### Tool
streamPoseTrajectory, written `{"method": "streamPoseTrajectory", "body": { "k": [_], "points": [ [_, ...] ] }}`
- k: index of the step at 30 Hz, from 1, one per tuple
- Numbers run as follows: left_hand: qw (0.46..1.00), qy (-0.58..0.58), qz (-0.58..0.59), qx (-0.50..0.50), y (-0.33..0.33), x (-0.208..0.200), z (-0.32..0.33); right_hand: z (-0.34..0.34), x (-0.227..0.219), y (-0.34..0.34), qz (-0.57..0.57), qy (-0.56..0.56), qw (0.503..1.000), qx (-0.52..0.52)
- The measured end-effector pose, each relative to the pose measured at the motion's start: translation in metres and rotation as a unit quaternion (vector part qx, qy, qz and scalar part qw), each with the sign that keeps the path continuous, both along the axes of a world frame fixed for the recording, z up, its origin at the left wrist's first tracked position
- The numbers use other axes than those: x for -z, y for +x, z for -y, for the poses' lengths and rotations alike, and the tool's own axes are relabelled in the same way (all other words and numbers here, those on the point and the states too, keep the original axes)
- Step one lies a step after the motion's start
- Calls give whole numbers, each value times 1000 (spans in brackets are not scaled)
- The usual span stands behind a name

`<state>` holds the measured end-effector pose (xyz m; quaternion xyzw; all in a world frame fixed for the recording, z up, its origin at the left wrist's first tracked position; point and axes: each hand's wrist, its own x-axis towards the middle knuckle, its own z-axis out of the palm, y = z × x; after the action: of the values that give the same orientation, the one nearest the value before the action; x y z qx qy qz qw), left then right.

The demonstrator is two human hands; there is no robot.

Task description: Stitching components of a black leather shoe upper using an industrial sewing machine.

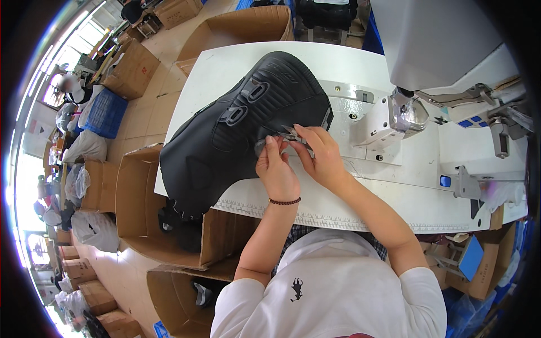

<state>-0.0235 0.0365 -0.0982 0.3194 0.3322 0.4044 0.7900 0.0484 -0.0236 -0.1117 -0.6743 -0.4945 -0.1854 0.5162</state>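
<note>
A large black moulded piece with ribbed panels and two grey buckles lies on the white sewing machine table. Whether it is a bag or a boot part I cannot tell. My left hand is closed in a pinch at its near right side, beside a small grey rounded part; what the fingertips hold is hidden. My right hand grips small metal thread snips, their tips close to the left fingertips and over the black piece.
Just right of my hands stands the sewing machine's arm, under its large grey head. An open cardboard box with black pieces sits below the table's left edge. Another box is behind the table. A ruler strip runs along the near edge.
</note>
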Motion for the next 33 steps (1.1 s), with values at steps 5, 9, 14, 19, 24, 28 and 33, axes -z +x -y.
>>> {"method": "streamPoseTrajectory", "body": {
  "k": [5, 9, 14, 19, 24, 28, 33],
  "points": [
    [1000, 11, -1, -8, 0, 0, 0, 5, -1, -1, 4, -1, 1000, 18],
    [1000, 5, 4, 0, 0, 0, 0, 5, -2, 0, 17, 0, 1000, 17],
    [1000, 12, 15, -15, 0, -1, 0, 1, 0, 0, 32, 3, 999, 27],
    [1000, 5, 16, -10, 0, -2, -1, -1, 0, 2, 107, 1, 994, 33],
    [1000, -3, 26, -15, 1, -3, -2, -1, 0, 4, 141, 5, 989, 46],
    [999, 3, 35, -18, 2, -2, -4, -3, 2, 4, 133, -3, 990, 40],
    [999, 3, 42, -15, 1, 1, -6, -6, 2, 3, 113, 19, 993, 33]
  ]
}}
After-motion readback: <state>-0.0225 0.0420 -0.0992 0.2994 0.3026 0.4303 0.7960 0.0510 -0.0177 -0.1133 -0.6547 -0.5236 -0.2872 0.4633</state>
